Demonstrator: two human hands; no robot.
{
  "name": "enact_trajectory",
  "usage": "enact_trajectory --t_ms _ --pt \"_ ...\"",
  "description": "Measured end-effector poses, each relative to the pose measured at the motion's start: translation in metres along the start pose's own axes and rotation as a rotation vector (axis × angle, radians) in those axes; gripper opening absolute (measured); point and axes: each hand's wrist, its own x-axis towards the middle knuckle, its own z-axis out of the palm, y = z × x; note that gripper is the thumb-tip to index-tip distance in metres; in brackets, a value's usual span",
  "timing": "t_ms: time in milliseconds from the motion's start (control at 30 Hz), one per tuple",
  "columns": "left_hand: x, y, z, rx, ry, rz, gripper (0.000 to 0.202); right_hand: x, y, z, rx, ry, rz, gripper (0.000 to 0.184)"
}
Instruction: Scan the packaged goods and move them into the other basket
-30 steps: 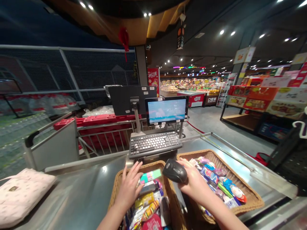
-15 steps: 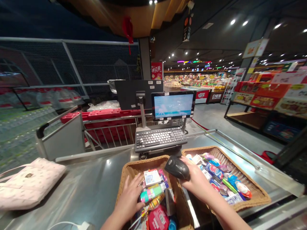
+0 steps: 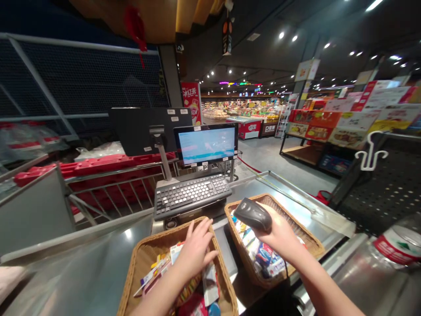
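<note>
My right hand point(image 3: 278, 230) is wrapped round a black handheld barcode scanner point(image 3: 253, 214), held above the right wicker basket point(image 3: 312, 241). Colourful packaged goods point(image 3: 268, 256) fill that basket. Over the left wicker basket point(image 3: 131, 267), my left hand point(image 3: 197, 245) hangs with its fingers apart and nothing in them, near the basket's far right side. Beneath it lie small packets and boxes, among them a white box point(image 3: 210, 285) and a red round pack point(image 3: 194, 305). My forearm hides some of these goods.
Behind the baskets stand a black keyboard point(image 3: 194, 193) and a lit monitor point(image 3: 208, 145). The metal counter point(image 3: 95, 259) runs under everything. At the right are a large plastic bottle point(image 3: 397, 245) and a white hook point(image 3: 371, 151). A metal cart rail point(image 3: 121, 175) is behind at the left.
The view has turned to the right. My left hand has moved rightward across the left basket, off the goods. The scanner has shifted from between the baskets to over the right one.
</note>
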Motion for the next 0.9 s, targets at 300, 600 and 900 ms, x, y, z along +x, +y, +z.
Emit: enact_trajectory --t_ms 300,600,900 --pt "0.129 0.04 0.072 0.108 0.01 -0.035 0.038 -0.003 0.066 -0.051 -0.093 0.092 0.087 0.052" --pt "0.184 0.031 0.088 0.354 -0.115 -0.205 0.04 0.005 0.106 -0.069 -0.015 0.072 0.127 0.055" --pt "0.194 0.029 0.1 0.224 -0.079 -0.163 0.024 0.017 0.127 -0.071 0.028 0.072 0.102 0.053"
